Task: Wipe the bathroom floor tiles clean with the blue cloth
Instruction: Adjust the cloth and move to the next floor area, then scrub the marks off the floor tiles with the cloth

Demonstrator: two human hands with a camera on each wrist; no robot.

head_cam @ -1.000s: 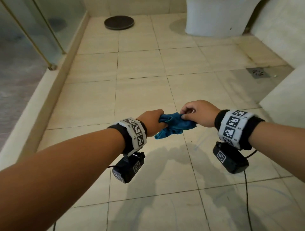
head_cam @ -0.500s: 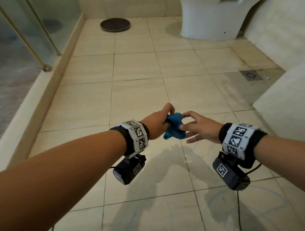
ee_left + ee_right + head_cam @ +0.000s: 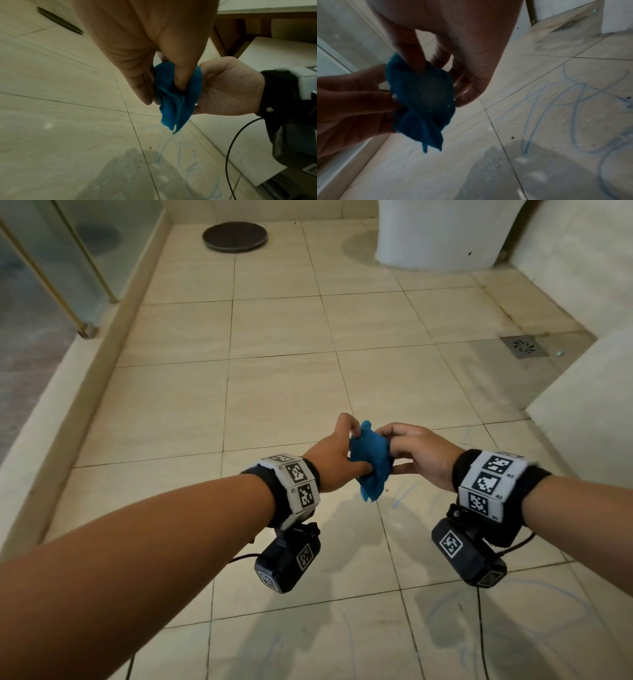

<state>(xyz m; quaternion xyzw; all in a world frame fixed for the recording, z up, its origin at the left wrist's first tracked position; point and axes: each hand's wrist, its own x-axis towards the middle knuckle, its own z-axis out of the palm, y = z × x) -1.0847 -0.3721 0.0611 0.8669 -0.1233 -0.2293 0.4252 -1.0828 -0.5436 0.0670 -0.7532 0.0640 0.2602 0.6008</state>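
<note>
A small crumpled blue cloth (image 3: 371, 463) (image 3: 176, 97) (image 3: 423, 102) hangs in the air between my two hands, above the beige floor tiles (image 3: 284, 402). My left hand (image 3: 337, 455) (image 3: 150, 75) pinches its left side between thumb and fingers. My right hand (image 3: 407, 451) (image 3: 453, 70) grips its right side, fingers curled on the fabric. Blue scribble marks (image 3: 556, 102) (image 3: 171, 148) run over the tiles below and to the right of the cloth.
A white toilet base (image 3: 442, 234) stands at the far end, with a dark round disc (image 3: 234, 236) left of it. A metal floor drain (image 3: 524, 346) lies at the right. A glass shower screen (image 3: 68, 258) and raised kerb (image 3: 68, 392) line the left side; a white wall (image 3: 589, 405) bounds the right.
The right hand, open beside the cloth half a second ago, has closed on it again. The cloth is bunched more tightly between both hands, which sit closer together.
</note>
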